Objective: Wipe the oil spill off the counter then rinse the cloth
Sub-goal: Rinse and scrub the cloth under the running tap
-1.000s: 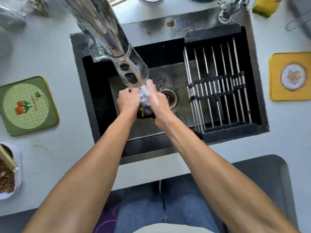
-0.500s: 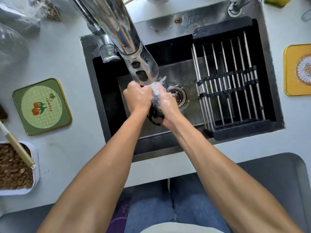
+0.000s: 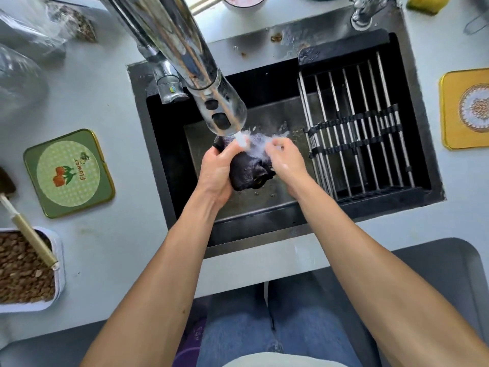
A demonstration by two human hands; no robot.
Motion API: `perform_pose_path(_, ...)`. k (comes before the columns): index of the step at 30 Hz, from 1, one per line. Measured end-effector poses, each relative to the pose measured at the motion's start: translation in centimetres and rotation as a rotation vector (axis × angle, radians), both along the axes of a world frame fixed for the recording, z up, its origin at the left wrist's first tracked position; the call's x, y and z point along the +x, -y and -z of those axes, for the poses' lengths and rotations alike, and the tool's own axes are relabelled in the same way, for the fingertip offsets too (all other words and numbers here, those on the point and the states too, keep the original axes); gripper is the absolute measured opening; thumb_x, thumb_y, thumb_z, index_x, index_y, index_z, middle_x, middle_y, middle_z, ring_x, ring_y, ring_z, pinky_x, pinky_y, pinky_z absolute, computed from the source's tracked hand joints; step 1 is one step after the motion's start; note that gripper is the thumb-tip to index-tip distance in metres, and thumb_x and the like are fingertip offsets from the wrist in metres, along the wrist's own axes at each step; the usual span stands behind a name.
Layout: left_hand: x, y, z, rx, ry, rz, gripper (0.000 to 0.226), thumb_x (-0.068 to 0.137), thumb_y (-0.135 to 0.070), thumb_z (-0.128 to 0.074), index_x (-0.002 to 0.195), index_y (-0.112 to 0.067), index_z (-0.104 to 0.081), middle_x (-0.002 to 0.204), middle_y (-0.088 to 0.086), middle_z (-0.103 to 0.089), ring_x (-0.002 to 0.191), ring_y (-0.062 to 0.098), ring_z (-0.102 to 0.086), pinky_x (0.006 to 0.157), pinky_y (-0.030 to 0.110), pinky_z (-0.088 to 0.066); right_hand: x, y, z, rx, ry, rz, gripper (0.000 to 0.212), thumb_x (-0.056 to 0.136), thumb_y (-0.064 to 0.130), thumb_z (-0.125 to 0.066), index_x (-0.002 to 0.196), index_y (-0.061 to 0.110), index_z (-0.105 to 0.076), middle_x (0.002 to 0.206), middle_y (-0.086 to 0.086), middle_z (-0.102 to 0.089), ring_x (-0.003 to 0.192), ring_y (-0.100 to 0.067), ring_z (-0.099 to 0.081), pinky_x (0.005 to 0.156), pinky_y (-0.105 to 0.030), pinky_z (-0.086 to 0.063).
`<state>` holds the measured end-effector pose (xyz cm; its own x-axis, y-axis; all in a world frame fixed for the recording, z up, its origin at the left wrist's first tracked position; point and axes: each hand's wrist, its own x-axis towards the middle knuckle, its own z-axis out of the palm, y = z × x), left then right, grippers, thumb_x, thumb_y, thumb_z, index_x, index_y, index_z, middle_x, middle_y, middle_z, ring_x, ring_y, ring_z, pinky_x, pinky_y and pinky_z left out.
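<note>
From the head view, my left hand (image 3: 217, 170) grips the dark cloth (image 3: 247, 169) over the sink (image 3: 264, 215), under the running faucet (image 3: 225, 115). My right hand (image 3: 284, 161) closes on its other edge. I judge the wiping done; rinsing and wringing remain.

The tap (image 3: 185, 62) rises out of the top edge, so its upper part cannot be seen, and its head covers part of the sink (image 3: 264, 215) floor. The drain is hidden behind the cloth (image 3: 246, 170) and splashing water (image 3: 254, 141). The left hand (image 3: 217, 173) covers the cloth's left side; the right hand (image 3: 285, 162) has its fingers (image 3: 275, 147) blurred by spray. The tray of brown bits (image 3: 23, 271) is cut by the left edge, the yellow coaster (image 3: 465, 109) by the right.
</note>
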<state>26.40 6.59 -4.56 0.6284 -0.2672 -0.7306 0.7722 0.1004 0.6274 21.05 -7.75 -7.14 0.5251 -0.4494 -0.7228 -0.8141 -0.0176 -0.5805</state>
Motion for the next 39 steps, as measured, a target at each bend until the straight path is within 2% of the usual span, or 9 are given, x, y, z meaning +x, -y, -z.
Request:
perform_pose_path(3,-0.1,0.3,-1.2,0.193,0.218,0.124,0.021,0.086,-0.014,-0.084,0.104,-0.012,-0.074,0.093,-0.001,-0.078,0.086,0.016,-0.073,0.083,0.040,-0.060,-0.8,-0.6,-2.0,-0.084,0.152,0.034,0.032,0.107,0.026,-0.051,0.135,0.018,-0.064,0.129,0.001,-0.070,0.123,-0.018,-0.063,0.112,-0.039,-0.048)
perform_pose_path(6,-1.4,1.4,-2.6,0.483,0.464,0.277,0.017,0.087,-0.024,-0.083,0.101,-0.018,-0.075,0.090,-0.004,-0.079,0.086,0.015,-0.076,0.084,0.042,-0.063,-0.9,-2.1,-3.4,0.403,0.261,0.195,0.047,0.110,0.047,-0.042,0.131,0.017,-0.070,0.120,-0.003,-0.078,0.114,-0.019,-0.073,0.104,-0.038,-0.056)
perform_pose_path(12,-5.2,1.8,-3.8,0.483,0.479,0.616,0.065,0.090,-0.028,-0.055,0.154,-0.027,-0.055,0.121,-0.009,-0.079,0.113,0.005,-0.069,0.096,0.016,-0.049,-1.5,-1.1,-1.8,0.861,0.308,0.396,0.046,0.095,0.059,-0.067,0.073,0.020,-0.080,0.074,0.001,-0.073,0.070,-0.014,-0.073,0.070,-0.027,-0.060)
perform_pose_path(18,-5.2,-0.6,-1.9,0.588,0.551,0.306,0.026,0.096,-0.040,-0.057,0.114,-0.033,-0.074,0.091,-0.010,-0.081,0.090,0.006,-0.077,0.088,0.038,-0.064,-1.4,-0.5,0.6,0.757,0.214,0.557,0.038,0.105,0.028,-0.060,0.084,0.011,-0.085,0.104,-0.014,-0.080,0.092,-0.027,-0.077,0.090,-0.046,-0.062)
perform_pose_path(21,-1.0,-1.4,0.7,0.683,0.247,0.200,0.033,0.101,-0.050,-0.058,0.115,-0.025,-0.074,0.112,0.000,-0.079,0.109,0.023,-0.073,0.101,0.049,-0.058,-1.4,0.1,0.5,0.780,0.226,0.577,0.038,0.106,0.023,-0.056,0.086,0.012,-0.086,0.111,-0.015,-0.080,0.101,-0.030,-0.078,0.093,-0.049,-0.062)
perform_pose_path(27,1.7,-0.4,1.9,0.043,-0.310,0.349,0.065,0.100,-0.073,-0.042,0.110,-0.022,-0.081,0.124,0.009,-0.080,0.112,0.030,-0.077,0.100,0.046,-0.060,-0.7,-0.1,-0.2,0.841,0.273,0.547,0.041,0.107,0.027,-0.051,0.096,0.009,-0.086,0.114,-0.015,-0.079,0.100,-0.026,-0.078,0.096,-0.044,-0.062)
perform_pose_path(30,1.7,0.5,2.1,-0.023,-0.207,0.184,0.033,0.101,-0.044,-0.063,0.100,-0.015,-0.080,0.107,0.009,-0.080,0.096,0.025,-0.077,0.085,0.040,-0.067,-0.4,0.0,0.3,0.721,0.236,0.509,0.036,0.109,0.027,-0.052,0.112,0.004,-0.079,0.116,-0.015,-0.079,0.105,-0.026,-0.078,0.099,-0.044,-0.059)
perform_pose_path(33,2.1,0.7,2.2,0.104,-0.028,0.035,0.012,0.105,-0.022,-0.065,0.105,-0.013,-0.072,0.119,0.019,-0.076,0.110,0.031,-0.071,0.111,0.057,-0.056,-0.3,0.8,1.4,0.420,0.121,0.471,0.044,0.105,0.036,-0.062,0.134,0.002,-0.065,0.125,-0.013,-0.076,0.115,-0.030,-0.073,0.106,-0.050,-0.056)
perform_pose_path(39,1.8,0.3,0.7,0.290,0.265,0.407,0.046,0.099,-0.048,-0.061,0.104,-0.006,-0.079,0.108,0.012,-0.082,0.106,0.025,-0.076,0.104,0.050,-0.058,0.8,0.7,2.5,0.167,0.001,0.386,0.057,0.097,0.058,-0.063,0.132,0.015,-0.067,0.115,0.001,-0.072,0.114,-0.026,-0.065,0.104,-0.043,-0.054)
